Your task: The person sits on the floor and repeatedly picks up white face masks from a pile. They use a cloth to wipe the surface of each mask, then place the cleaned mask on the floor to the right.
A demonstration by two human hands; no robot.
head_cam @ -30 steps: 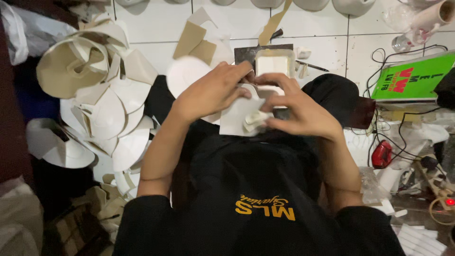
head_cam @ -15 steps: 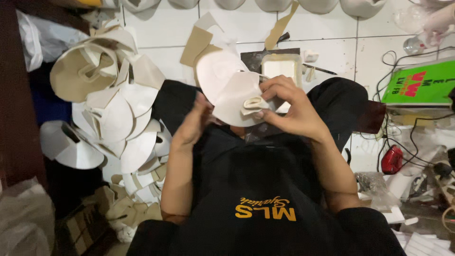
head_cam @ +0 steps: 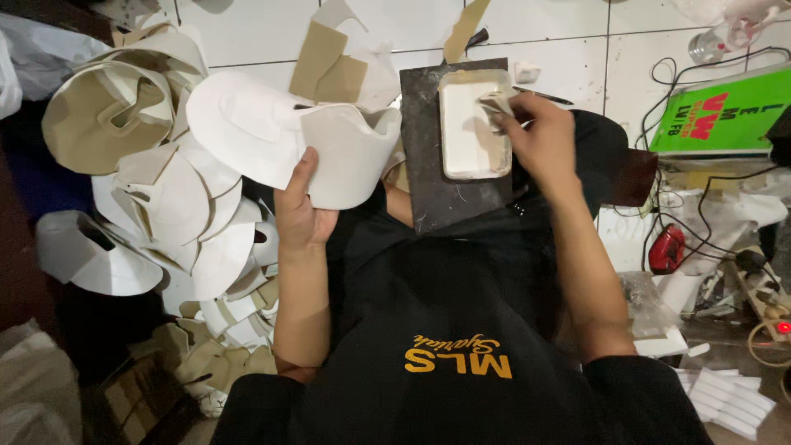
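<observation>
My left hand (head_cam: 302,216) holds up a curved white cut-out piece (head_cam: 284,136), gripping its lower edge with the thumb on top. My right hand (head_cam: 537,136) pinches a small pale wad (head_cam: 497,105) over a shallow white tray (head_cam: 466,148) of whitish paste. That tray rests on a dark rectangular board (head_cam: 441,198) lying across my lap, above my black apron (head_cam: 437,330).
A heap of white and tan curved cut-out pieces (head_cam: 156,189) covers the floor on the left. Tan card scraps (head_cam: 325,62) lie on the white tiles ahead. A green box (head_cam: 721,111), cables and a red tool (head_cam: 666,247) sit on the right.
My hands, joined on the white piece a second ago, have parted. The left has carried the piece out to the left; the right has moved to the paste tray.
</observation>
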